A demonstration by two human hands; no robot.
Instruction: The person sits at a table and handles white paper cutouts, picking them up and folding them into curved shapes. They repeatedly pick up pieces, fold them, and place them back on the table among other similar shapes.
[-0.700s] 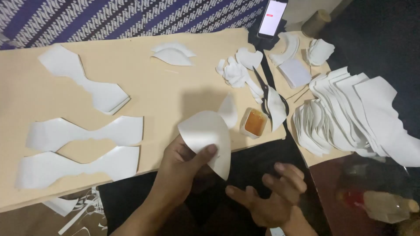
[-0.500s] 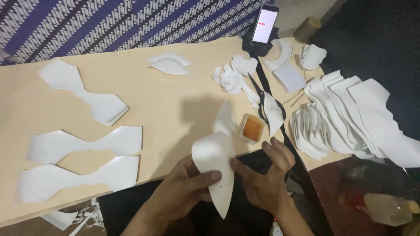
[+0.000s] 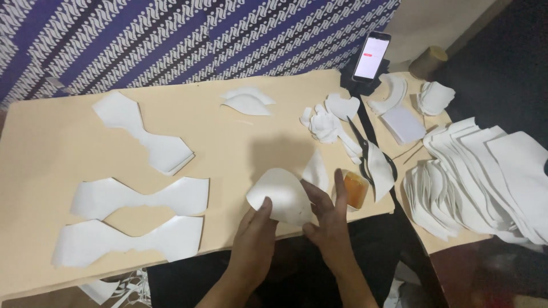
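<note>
Both hands worked at the near edge of the tan counter (image 3: 245, 142). The left hand (image 3: 254, 236) had its thumb and fingers pinched closed on the near left rim of a rounded white cut piece (image 3: 279, 194), which lay curled partly off the counter surface. The right hand (image 3: 328, 219) lay flat and mostly open on that piece's right side, fingers spread, index finger reaching far toward a small orange pot (image 3: 355, 190) just beside it; whether it truly gripped the piece could not be told. A narrow white piece (image 3: 315, 169) stood just behind the held one. Scissors (image 3: 365, 142) lay to the right, near a heap of white scraps (image 3: 325, 122). Three bow-shaped white pieces (image 3: 142, 197) lay at left. A large stack of white cut pieces (image 3: 485, 171) sat far right, and a phone (image 3: 371, 55) stood propped at the far edge.
</note>
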